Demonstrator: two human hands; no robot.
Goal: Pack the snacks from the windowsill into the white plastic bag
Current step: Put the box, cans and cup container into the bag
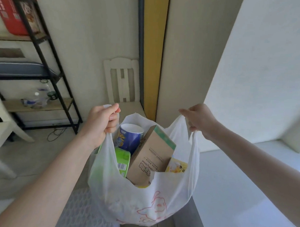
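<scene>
Right in front, the white plastic bag hangs in the air between two bare arms, a red line drawing printed across its lower face. Its mouth is pulled wide — the left hand is fisted tight around one handle loop, the right hand pinches the other loop between curled fingers, knuckles up. Inside, the snacks stand packed together: a brown cardboard box leans in the middle, a green packet with a barcode sits against its left side, a yellow packet peeks out on its right, and a blue tube with a white lid stands just behind. Beyond the bag, a white slatted chair back leans at the wall beside a yellow strip. Off left — a black-framed shelf holding clear bottles and a red box up top.
</scene>
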